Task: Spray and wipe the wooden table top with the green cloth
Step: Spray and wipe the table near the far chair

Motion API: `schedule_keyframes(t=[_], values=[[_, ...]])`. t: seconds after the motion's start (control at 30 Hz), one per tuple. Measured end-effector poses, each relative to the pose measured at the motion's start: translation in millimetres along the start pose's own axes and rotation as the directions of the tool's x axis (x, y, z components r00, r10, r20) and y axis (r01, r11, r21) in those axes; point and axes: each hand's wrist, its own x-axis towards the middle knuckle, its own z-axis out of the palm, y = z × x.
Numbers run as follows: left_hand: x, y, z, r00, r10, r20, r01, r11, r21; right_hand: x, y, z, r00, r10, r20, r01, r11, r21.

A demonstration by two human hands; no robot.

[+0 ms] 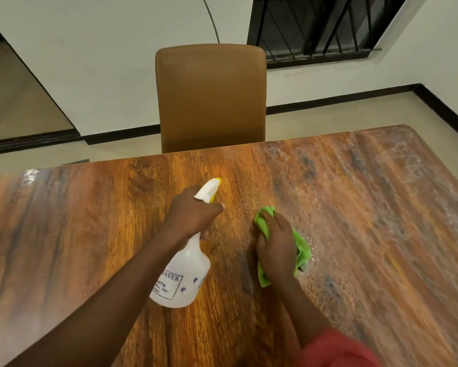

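Head view: left hand [193,210] grips the sprayer [181,274] by its neck above the table [63,234]; right hand [275,250] clutches the green cloth [302,250], bunched against the wet wood.

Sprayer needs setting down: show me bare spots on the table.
Bare: left of the spray bottle to the left edge of the table top, and the far strip before the chair. Crowded mid-table: left hand, right hand, green cloth.
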Motion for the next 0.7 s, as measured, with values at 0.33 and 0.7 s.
schedule_keyframes(t=[0.33, 0.7], values=[[-13.3, -33.7, -20.6, 0.998, -0.044, -0.044, 0.046, 0.998, 0.040, 55.0, -53.7, 42.1, 0.946, -0.279, 0.168, 0.275, 0.960, 0.046], [-5.7, -41.5, -33.5, 0.996, -0.050, -0.070, 0.053, 0.998, 0.044, 103.1, -62.0, 51.6, 0.976, -0.170, 0.137, 0.176, 0.984, -0.032]])
